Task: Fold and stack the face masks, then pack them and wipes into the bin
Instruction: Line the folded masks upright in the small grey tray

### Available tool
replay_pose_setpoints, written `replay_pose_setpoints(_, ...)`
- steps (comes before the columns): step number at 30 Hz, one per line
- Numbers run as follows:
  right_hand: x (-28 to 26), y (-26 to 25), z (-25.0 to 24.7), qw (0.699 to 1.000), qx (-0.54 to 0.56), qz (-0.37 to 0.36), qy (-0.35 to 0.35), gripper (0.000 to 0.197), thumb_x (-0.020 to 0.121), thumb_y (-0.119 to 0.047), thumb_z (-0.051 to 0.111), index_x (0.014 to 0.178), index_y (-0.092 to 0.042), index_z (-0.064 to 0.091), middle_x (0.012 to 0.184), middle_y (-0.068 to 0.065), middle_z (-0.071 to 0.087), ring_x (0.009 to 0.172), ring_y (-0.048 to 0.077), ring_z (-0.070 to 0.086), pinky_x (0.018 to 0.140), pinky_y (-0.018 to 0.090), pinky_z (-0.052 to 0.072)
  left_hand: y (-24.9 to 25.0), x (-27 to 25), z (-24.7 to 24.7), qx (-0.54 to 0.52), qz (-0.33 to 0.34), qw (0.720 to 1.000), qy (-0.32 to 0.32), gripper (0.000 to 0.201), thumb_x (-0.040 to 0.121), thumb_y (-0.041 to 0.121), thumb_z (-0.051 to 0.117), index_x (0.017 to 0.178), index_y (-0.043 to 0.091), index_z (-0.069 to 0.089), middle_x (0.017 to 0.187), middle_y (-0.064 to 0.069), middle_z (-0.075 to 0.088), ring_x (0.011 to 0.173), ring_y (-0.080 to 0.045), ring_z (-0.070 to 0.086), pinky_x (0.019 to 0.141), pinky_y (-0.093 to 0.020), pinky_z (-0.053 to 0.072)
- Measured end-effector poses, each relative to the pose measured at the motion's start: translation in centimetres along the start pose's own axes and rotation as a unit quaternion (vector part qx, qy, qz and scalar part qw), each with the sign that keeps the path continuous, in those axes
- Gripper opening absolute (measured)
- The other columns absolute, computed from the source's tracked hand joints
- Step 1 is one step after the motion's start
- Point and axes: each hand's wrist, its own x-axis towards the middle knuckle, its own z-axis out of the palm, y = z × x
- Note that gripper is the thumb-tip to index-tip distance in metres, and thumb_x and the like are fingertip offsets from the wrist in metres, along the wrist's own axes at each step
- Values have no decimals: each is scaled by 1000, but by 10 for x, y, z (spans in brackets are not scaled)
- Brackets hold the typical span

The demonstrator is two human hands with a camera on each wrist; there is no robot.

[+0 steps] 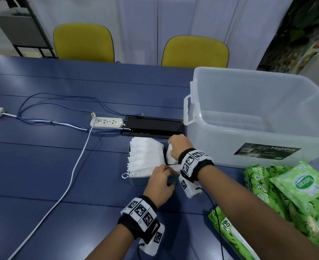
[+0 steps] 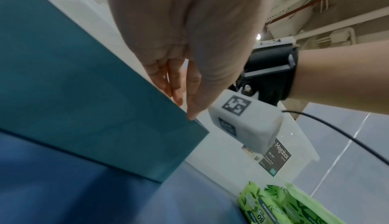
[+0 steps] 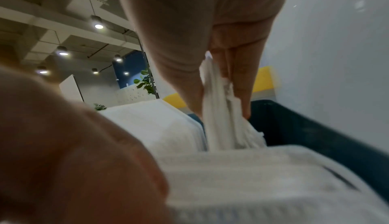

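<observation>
An open teal mask box (image 1: pixel 139 182) sits on the blue table and holds a leaning row of white face masks (image 1: pixel 145 156). My left hand (image 1: pixel 160 180) grips the box's near wall, fingers over the rim (image 2: pixel 174 84) and thumb outside against the teal side (image 2: pixel 84 94). My right hand (image 1: pixel 176 145) reaches into the right end of the box. It pinches a bundle of masks (image 3: pixel 223 114) between thumb and fingers (image 3: pixel 242 86). The clear plastic bin (image 1: pixel 249 136) stands just right of the box, nothing visible inside. Green wipes packs (image 1: pixel 301 188) lie at the near right.
Two white power strips (image 1: pixel 107 122) with white and blue cables (image 1: pixel 74 166) cross the table to the left. A black cable hatch (image 1: pixel 153 126) lies behind the box. Two yellow chairs (image 1: pixel 83 42) stand at the far edge. A wipes pack (image 2: pixel 284 209) lies by my right forearm.
</observation>
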Motion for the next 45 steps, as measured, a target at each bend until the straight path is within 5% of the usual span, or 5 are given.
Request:
replay_pose_setpoints(6,10,5,6,997,72,-6,15,34,92,-36,52,114,-14,66,117,6,66,110,27,59,92,36,48,-1,3,-10,-45,7,999,10,29,82,8,64,111,13,65,113,-2,60,109,-16,54,94,-17,37)
replay_pose_setpoints(17,-49,53,15,990,67,108,62,24,95,-18,44,112,-7,58,109,17,65,101,34,59,80,33,45,-40,3,-71,-25,-67,954,293,40,82,29,51,116,10,60,113,-9,55,104,-24,47,91,-20,28)
replay_pose_setpoints(22,-48,59,32,977,172,121,-21,23,95,-20,49,80,-7,60,85,10,65,91,30,58,71,29,40,-69,1,-65,-211,-295,919,156,58,96,26,53,145,5,29,147,-13,36,135,-27,34,112,-36,26)
replay_pose_setpoints(26,-47,50,34,975,183,127,-21,39,94,-8,43,57,-15,30,70,10,46,77,23,44,64,26,29,-78,0,-52,-324,-346,876,84,61,83,62,52,121,14,58,128,-8,59,116,-27,56,106,-47,39)
replay_pose_setpoints(45,-137,20,-85,903,307,-43,297,31,92,-9,49,64,-22,47,49,-9,45,49,7,41,56,27,33,68,-20,-157,-432,-41,865,253,48,78,58,58,113,25,66,121,11,64,120,-10,54,107,-34,34)
